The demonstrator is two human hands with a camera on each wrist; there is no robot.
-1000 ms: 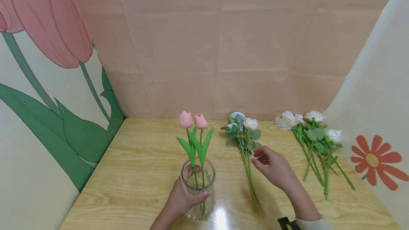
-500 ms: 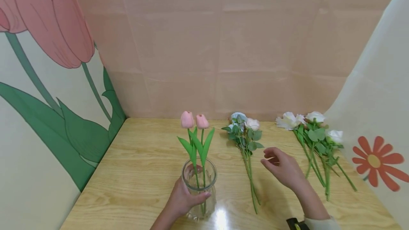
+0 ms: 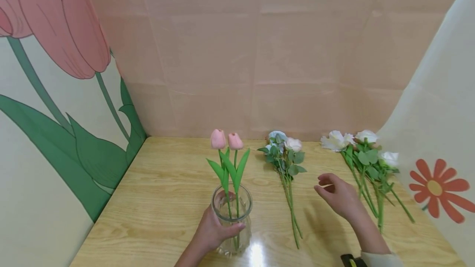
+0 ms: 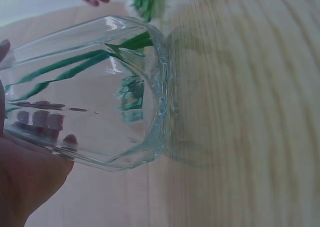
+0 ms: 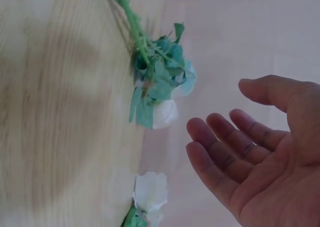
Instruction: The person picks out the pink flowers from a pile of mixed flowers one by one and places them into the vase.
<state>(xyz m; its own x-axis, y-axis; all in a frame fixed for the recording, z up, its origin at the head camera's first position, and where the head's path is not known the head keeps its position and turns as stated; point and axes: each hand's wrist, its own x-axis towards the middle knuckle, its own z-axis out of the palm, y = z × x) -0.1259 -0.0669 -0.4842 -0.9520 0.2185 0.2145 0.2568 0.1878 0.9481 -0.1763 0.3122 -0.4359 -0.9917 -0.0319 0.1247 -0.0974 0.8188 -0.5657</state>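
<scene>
A clear glass vase (image 3: pixel 243 234) stands upright on the wooden table, two pink tulips (image 3: pixel 218 139) with green leaves rising out of it. My left hand (image 3: pixel 213 230) grips the vase from its left side, thumb across the front; in the left wrist view the fingers show through the glass (image 4: pixel 100 112). Above the table, my right hand (image 3: pixel 339 197) hovers with loosely bent fingers and holds nothing. It is between a bunch of blue and pale pink roses (image 3: pixel 287 155) and a pile of white flowers (image 3: pixel 367 158). In the right wrist view its palm (image 5: pixel 280 187) faces the roses.
The wooden table (image 3: pixel 148 201) ends at a plain pinkish backdrop (image 3: pixel 208 52). A panel with painted tulips (image 3: pixel 74 32) borders the left, and a white sheet with a red flower print (image 3: pixel 434 186) the right. The roses' stems (image 3: pixel 291 213) point toward the front.
My right hand has drawn away to the right from the roses, its fingers still loosely bent. The left hand keeps its hold on the vase, and the flowers lie nearly as before.
</scene>
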